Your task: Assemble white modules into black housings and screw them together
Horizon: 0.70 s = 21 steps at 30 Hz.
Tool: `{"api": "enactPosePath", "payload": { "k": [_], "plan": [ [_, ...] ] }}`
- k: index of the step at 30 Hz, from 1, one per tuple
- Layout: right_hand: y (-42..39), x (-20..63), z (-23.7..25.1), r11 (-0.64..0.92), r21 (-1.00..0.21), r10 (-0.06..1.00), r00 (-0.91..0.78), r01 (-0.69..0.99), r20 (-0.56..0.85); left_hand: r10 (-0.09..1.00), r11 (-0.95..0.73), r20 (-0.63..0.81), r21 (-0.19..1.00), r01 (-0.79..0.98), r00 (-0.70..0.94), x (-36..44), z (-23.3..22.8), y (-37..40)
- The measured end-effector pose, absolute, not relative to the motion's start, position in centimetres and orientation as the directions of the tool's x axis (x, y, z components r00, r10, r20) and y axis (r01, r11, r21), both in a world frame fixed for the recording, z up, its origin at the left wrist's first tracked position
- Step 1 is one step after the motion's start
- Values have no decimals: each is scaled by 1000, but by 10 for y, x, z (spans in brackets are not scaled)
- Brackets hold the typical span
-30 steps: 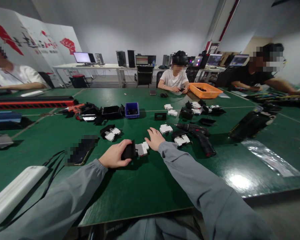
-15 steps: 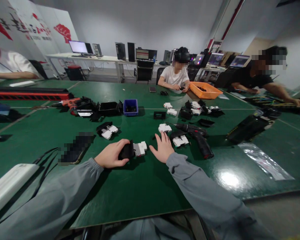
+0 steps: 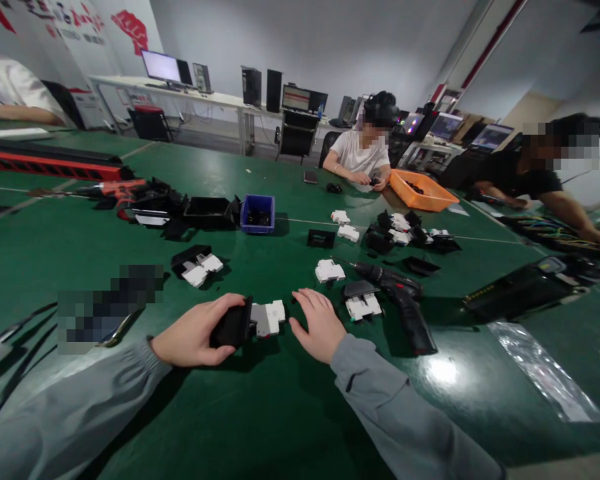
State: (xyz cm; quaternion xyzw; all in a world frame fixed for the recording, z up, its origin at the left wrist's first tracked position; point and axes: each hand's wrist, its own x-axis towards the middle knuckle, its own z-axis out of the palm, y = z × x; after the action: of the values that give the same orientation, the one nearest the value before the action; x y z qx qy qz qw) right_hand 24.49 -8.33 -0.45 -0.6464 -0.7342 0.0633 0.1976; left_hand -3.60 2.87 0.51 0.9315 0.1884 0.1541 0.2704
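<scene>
head view: left hand wraps round black housing w/ white block at its right end, resting on green table. right hand lies flat, fingers loosely spread, holding nothing, just beside white block. black drill & white module lie to its right.

Table top glossy green, smooth; held part matt black and white plastic; sleeves grey cloth.
</scene>
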Motion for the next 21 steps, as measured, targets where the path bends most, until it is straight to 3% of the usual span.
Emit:
{"api": "enactPosePath", "payload": {
  "k": [4,6,8,11,15,18,21],
  "plan": [
    [-83,245,3,182,-401,967,-89,898,239,596,-549,183,803,230,782,-33,4,16],
    [-83,244,7,194,-425,961,-84,884,264,654,-292,90,946,141,751,-31,4,6],
    [-84,243,10,259,-437,948,-141,861,285,639,-6,-49,998,69,768,-29,6,-2],
    [-86,238,10,378,-407,918,-280,831,282,544,332,-177,943,-17,820,-25,10,-7],
    [-84,232,6,413,-343,904,-335,844,265,509,692,-306,702,-171,805,-22,15,0],
    [-84,228,9,387,-291,909,-310,875,278,447,822,-398,536,-193,801,-25,13,7],
    [-87,223,14,374,-232,907,-302,898,293,435,843,-419,500,-197,797,-30,10,10]
  ]
}}
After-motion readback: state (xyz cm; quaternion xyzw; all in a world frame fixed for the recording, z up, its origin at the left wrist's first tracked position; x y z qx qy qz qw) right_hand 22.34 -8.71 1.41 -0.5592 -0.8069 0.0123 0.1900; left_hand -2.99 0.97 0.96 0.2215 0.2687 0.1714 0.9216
